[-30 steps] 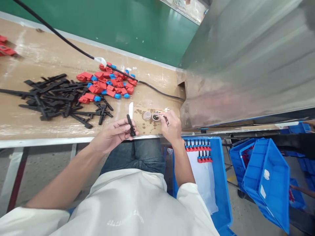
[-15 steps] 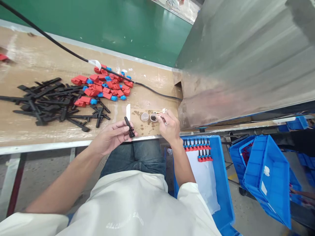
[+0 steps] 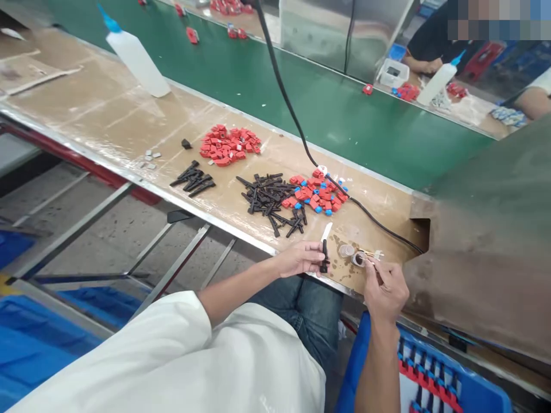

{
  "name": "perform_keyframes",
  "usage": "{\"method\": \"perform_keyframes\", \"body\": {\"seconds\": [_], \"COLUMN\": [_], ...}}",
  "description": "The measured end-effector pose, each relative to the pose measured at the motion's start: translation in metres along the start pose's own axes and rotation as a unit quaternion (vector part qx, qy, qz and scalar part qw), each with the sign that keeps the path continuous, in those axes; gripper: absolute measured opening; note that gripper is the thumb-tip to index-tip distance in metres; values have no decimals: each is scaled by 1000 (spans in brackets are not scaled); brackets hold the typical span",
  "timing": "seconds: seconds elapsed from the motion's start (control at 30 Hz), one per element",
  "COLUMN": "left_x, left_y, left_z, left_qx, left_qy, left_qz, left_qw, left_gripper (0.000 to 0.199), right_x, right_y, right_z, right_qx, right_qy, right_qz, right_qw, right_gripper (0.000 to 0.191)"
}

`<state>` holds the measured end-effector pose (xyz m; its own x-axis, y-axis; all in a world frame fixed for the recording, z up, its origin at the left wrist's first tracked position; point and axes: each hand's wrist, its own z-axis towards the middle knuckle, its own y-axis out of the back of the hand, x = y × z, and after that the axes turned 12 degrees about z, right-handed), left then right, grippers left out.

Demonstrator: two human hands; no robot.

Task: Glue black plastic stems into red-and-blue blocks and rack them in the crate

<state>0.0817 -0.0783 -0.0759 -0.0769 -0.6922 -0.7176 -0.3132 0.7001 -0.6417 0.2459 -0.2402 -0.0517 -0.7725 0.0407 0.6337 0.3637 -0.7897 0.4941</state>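
Observation:
My left hand (image 3: 303, 258) grips a black plastic part (image 3: 324, 256) upright between thumb and fingers, near the table's front edge. Pinched in my right hand (image 3: 385, 287) is a thin stick (image 3: 365, 259), its tip at a small cup of dark liquid (image 3: 358, 259). A second small clear cup (image 3: 346, 250) stands just left of it on a stained patch. Behind my left hand lies a white strip (image 3: 326, 231). Farther back are a pile of black parts (image 3: 267, 195) and a pile of red and blue pieces (image 3: 321, 192).
A black cable (image 3: 379, 221) crosses the table to a metal panel (image 3: 486, 269). A red pile (image 3: 228, 144) and a white bottle (image 3: 138, 62) stand left. Lower right, a blue bin (image 3: 491, 396) holds assembled parts. Across the green belt (image 3: 241, 74) sits a person (image 3: 434, 34).
The view has swung left, bringing the bottle, red pile and people across the belt into sight. The left hand still holds the black part; the right hand stays by the dark cup.

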Motion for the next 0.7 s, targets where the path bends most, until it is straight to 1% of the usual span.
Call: {"method": "perform_keyframes", "body": {"seconds": [0.07,0.17,0.23,0.33,0.43,0.7], "left_x": [0,0,2,5,8,6], "left_y": [0,1,1,3,5,4], "left_z": [-1,-2,-3,-6,-7,-8], "left_qx": [5,18,20,14,21,20], "left_qy": [2,2,0,-2,5,15], "left_qz": [-4,-10,-13,-19,-25,-29], "left_qw": [1000,1000,1000,1000,999,999], "left_gripper": [41,38,35,30,25,24], "right_x": [-1,0,1,2,1,1], "right_y": [-1,-3,-4,-2,0,1], "right_z": [-1,-3,-4,-7,-9,-11], "right_qx": [2,-11,-14,-7,-9,23], "right_qy": [-20,-67,-87,-98,-108,-108], "right_qz": [1,38,52,40,18,20], "right_qw": [1000,997,995,994,994,994], "right_gripper": [16,18,22,26,26,25]}}
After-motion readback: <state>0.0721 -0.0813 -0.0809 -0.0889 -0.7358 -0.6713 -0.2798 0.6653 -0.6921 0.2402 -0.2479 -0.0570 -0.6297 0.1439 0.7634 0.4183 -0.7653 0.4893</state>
